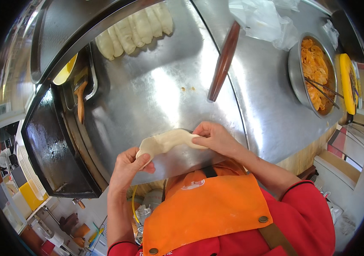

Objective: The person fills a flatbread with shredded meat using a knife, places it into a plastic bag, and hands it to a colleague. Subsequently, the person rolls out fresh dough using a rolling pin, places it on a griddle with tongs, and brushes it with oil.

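A long strip of pale dough [166, 141] hangs between my two hands, close to the front edge of the steel worktop [130, 96]. My left hand [134, 161] pinches its left end between thumb and fingers. Its right end is gripped by my right hand [215, 137]. Farther back on the steel lies a row of several folded dough pieces [135, 28], side by side. A tapered dark-red wooden rolling pin [225, 60] rests to the right, across a seam in the worktop.
At the right stands a steel bowl [294, 75] of orange-coloured food with chopsticks [322, 89] in it. Plastic bags [262, 22] lie at the back. On the left are a wooden-handled brush [80, 99], a yellow-lined bowl [65, 72] and a dark oily griddle [53, 144].
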Motion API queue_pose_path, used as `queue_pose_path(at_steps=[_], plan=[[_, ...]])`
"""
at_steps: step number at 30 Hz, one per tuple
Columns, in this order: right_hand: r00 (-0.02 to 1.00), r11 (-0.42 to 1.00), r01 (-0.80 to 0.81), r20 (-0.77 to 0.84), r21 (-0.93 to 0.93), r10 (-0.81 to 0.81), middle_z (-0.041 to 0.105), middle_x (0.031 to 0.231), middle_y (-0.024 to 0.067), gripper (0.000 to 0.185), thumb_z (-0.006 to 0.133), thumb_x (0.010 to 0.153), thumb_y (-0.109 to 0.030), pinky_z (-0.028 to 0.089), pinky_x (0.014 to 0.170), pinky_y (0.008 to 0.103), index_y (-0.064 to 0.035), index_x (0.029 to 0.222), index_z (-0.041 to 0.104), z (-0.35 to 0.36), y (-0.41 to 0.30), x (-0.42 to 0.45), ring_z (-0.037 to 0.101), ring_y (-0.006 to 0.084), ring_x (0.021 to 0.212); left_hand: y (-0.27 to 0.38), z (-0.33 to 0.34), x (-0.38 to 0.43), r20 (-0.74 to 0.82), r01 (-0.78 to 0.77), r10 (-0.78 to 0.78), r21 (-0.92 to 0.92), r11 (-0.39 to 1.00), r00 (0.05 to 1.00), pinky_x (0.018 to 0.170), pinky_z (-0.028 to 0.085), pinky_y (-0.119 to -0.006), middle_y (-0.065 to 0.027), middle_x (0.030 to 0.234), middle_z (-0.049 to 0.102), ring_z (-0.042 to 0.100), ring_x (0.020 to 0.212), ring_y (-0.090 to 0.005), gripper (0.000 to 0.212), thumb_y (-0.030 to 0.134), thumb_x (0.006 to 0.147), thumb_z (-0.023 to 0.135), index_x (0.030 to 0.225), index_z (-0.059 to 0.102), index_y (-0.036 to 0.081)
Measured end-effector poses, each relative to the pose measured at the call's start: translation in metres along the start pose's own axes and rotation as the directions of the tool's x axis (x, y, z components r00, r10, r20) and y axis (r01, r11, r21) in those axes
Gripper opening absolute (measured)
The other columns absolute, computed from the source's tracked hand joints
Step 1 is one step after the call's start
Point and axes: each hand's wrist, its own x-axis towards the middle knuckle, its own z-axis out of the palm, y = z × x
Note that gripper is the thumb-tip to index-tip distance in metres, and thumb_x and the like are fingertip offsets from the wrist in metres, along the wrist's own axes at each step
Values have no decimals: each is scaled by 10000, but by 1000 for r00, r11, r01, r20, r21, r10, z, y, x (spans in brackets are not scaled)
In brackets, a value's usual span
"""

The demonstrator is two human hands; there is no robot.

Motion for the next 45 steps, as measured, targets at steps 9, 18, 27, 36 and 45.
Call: queue_pose_path(at_steps=[9,18,27,36,45], plan=[[968,460,-246,194,853,158,609,990,112,343,562,905,-232,529,690,276,19,1131,497,-25,21,-15,620,176,827,96,78,105,81,-117,108,125,985,991,639,526,-303,-115,770,627,631,659,-201,387,354,890,524,918,591,-26],[957,378,-289,256,880,135,598,1058,115,348,543,918,-217,514,778,296,20,1167,488,-31,15,-14,616,194,905,109,106,139,136,11,-31,150,989,990,696,537,-312,-176,911,644,658,772,-240,433,374,907,490,1012,573,-38],[953,434,-303,268,849,140,581,1076,116,345,546,915,-199,515,790,306,26,1168,480,-35,14,-19,610,192,914,96,120,136,66,18,-27,135,991,997,661,526,-275,-129,839,657,658,743,-198,400,365,912,490,981,583,-18],[975,596,-222,167,772,147,598,1027,114,316,544,912,-183,523,762,308,38,1135,502,-36,17,-20,616,187,874,62,55,74,5,-281,289,-219,934,957,699,544,-355,-183,900,642,654,804,-250,371,284,899,497,1036,550,-57],[993,951,-112,7,287,114,625,962,84,250,578,875,-140,515,664,237,32,1055,561,-47,15,-9,614,124,808,-30,-36,27,-145,83,-42,289,954,989,654,529,-271,-116,802,660,649,716,-163,212,139,875,545,934,616,-52]])
